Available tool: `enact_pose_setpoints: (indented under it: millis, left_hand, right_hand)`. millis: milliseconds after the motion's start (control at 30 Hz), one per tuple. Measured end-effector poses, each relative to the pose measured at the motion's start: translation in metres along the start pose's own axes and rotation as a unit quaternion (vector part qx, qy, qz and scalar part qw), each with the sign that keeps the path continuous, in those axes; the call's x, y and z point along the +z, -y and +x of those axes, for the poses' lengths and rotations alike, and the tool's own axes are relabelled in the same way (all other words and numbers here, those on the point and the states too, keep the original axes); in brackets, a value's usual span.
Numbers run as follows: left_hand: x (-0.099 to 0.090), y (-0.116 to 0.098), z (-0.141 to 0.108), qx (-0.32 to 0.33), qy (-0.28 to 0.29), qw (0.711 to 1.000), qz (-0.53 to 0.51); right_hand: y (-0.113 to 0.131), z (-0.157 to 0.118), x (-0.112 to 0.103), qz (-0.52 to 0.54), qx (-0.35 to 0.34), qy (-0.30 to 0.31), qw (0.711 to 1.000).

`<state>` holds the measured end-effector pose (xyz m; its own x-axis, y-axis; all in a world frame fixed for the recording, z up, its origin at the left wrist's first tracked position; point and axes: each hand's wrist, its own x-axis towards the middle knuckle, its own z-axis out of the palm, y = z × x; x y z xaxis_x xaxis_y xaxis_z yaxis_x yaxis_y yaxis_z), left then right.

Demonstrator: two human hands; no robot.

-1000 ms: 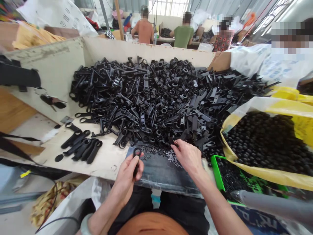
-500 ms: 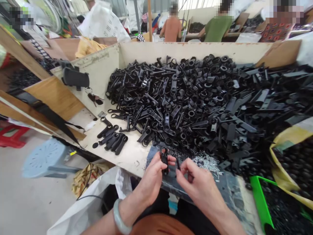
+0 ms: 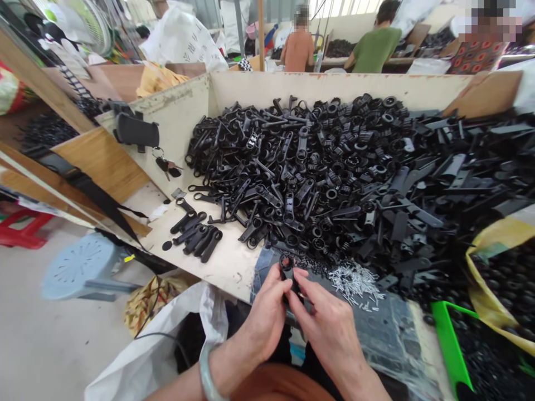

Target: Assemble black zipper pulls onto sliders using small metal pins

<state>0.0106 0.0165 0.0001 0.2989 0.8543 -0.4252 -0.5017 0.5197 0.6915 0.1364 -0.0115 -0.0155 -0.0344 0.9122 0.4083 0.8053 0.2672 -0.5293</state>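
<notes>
My left hand [image 3: 267, 312] is closed on a black plastic part [image 3: 286, 264] with a ring at its top end. My right hand [image 3: 324, 312] touches the same part from the right, its thumb and fingers closed against it; they hide most of its lower end. Just beyond my hands, small silver pins [image 3: 355, 284] lie on a grey-blue mat [image 3: 378, 328]. A large heap of black plastic parts [image 3: 288, 167] fills the tabletop behind. To the left, several finished-looking black handles [image 3: 196, 236] lie side by side on the pale board [image 3: 228, 259].
A green bin [image 3: 451, 340] and a yellow sack [image 3: 480, 278] of black pieces stand at the right. Keys [image 3: 167, 167] hang at the left panel [image 3: 175, 111]. A blue stool [image 3: 79, 264] and white sack [image 3: 125, 356] are at lower left. People work in the background.
My right hand has moved left and now meets the black part in my left hand; before, it was apart, holding a small dark piece. The whole view has shifted slightly.
</notes>
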Motion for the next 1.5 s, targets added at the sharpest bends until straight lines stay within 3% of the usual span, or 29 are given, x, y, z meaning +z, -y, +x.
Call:
enact_pose_setpoints:
  millis: [300, 467, 600, 700, 833, 967, 1067, 1167, 1267, 1333, 1400, 1500]
  left_hand:
    - [0.008, 0.010, -0.003, 0.029, -0.045, 0.998, 0.011]
    - [0.009, 0.013, 0.000, 0.023, -0.069, 0.997, 0.005]
    - [0.004, 0.007, 0.005, 0.019, -0.080, 0.997, -0.013]
    - [0.004, -0.005, 0.005, 0.029, -0.055, 0.998, -0.008]
    - [0.009, -0.016, -0.002, 0.023, -0.024, 0.999, 0.017]
    - [0.005, -0.009, -0.009, 0.085, -0.024, 0.993, 0.083]
    - [-0.004, 0.001, -0.008, 0.127, -0.056, 0.983, 0.118]
    - [-0.010, 0.005, -0.005, 0.110, -0.101, 0.986, 0.072]
    - [-0.014, -0.002, -0.006, 0.079, -0.087, 0.992, 0.042]
    - [-0.022, -0.012, -0.008, 0.063, -0.050, 0.995, 0.067]
    - [-0.036, -0.026, -0.009, 0.043, -0.034, 0.992, 0.110]
    - [-0.072, -0.050, -0.005, 0.072, -0.114, 0.973, 0.188]
  right_hand:
    - [0.009, 0.001, 0.002, -0.077, 0.000, -0.011, 0.997]
    - [0.014, 0.005, -0.001, -0.129, 0.006, 0.022, 0.991]
    - [0.011, 0.008, -0.012, 0.018, 0.036, 0.075, 0.996]
    - [0.008, 0.006, -0.015, 0.135, 0.097, 0.061, 0.984]
    - [0.012, 0.003, -0.008, 0.217, 0.160, 0.069, 0.961]
    - [0.022, 0.006, 0.001, 0.236, 0.107, 0.062, 0.964]
    - [0.028, 0.009, 0.009, 0.225, 0.067, 0.048, 0.971]
    - [0.032, 0.009, 0.020, 0.210, 0.035, 0.006, 0.977]
    - [0.032, 0.006, 0.027, 0.206, 0.022, -0.011, 0.978]
    - [0.031, 0.003, 0.028, 0.212, 0.021, 0.021, 0.977]
    - [0.029, 0.003, 0.025, 0.207, 0.002, 0.099, 0.973]
    - [0.016, 0.019, 0.014, 0.167, -0.045, 0.213, 0.962]
